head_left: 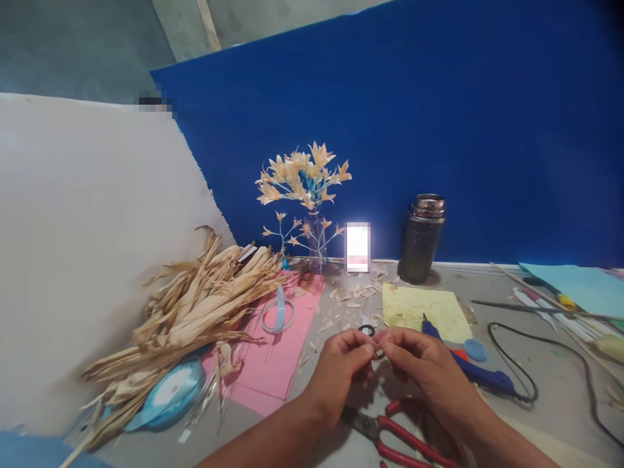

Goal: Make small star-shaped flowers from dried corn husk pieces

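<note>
My left hand and my right hand meet above the table, thumbs and fingertips pinched together. Whatever they hold between the fingertips is too small to make out. Just behind the fingertips shows a small black ring, partly hidden by the fingers. Red-handled cutters lie under my hands, their handles partly covered by my right wrist. Right of my right hand is a blue corded tool with a pointed dark tip. Its tip reaches onto a yellow sheet strewn with scraps.
Dried husks are heaped at left, beside pink paper, a tape ring and a blue ribbon roll. At the back stand pale husk flowers and a dark flask. A black cord and sticks lie right.
</note>
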Demonstrator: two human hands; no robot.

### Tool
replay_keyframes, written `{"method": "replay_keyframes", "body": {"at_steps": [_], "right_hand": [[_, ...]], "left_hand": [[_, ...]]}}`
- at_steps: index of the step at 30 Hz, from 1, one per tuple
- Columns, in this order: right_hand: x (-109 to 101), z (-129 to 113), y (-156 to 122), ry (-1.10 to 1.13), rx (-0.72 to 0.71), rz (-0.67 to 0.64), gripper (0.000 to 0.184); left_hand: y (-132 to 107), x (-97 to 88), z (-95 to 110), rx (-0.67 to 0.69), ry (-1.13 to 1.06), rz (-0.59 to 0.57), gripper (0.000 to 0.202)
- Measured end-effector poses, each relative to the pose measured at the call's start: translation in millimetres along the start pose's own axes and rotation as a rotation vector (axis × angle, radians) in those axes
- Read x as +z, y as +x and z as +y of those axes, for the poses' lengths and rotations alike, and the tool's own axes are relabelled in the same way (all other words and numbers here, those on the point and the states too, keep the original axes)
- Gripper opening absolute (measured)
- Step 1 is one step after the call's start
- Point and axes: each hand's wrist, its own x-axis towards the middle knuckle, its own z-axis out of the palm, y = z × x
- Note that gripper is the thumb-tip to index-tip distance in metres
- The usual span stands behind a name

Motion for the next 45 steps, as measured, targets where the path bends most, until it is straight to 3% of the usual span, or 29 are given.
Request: {"method": "replay_keyframes", "body": {"at_steps": [2,4,8,16,26,31,37,41,45], "right_hand": [[-0.1,1.0,-0.2,0.035,0.060,-0.016,0.042],[0.5,2.7,-0.9,0.066,0.135,-0.055,0.043],[1.2,6.1,-1.7,0.135,0.206,-0.195,0.044],[-1.1,10.1,-1.1,0.222,0.222,-0.295,0.040],[5.4,7.3,1.0,0.083,0.183,-0.209,0.015],[5.2,9.2,0.8,0.049,0.226,-0.176,0.015],[6.5,5.5,-0.1,-0.101,0.145,-0.208,0.011],[7.8,6.9,-3.9,-0.238,0.047,-0.156,0.011],[15.4,8.3,-10.1,-0.281,-0.018,-0.103,0.016]], "left_hand": [[0.1,-0.8,5.0,0.114,0.088,0.076,0.027],[-0.2,-1.3,8.2,0.151,0.128,0.055,0.026],[-0.4,-0.9,6.0,0.021,0.029,-0.087,0.033],[3.1,-3.3,-0.5,-0.096,-0.088,-0.154,0.040],[1.4,0.2,-2.2,0.081,0.019,-0.097,0.035],[1.8,1.1,1.0,0.209,0.140,-0.073,0.023],[-3.8,-0.9,-0.7,0.411,0.338,0.026,0.008],[-8.5,-0.2,-0.7,0.409,0.345,0.020,0.008],[-7.0,-0.9,2.0,0.251,0.077,-0.064,0.017]]}}
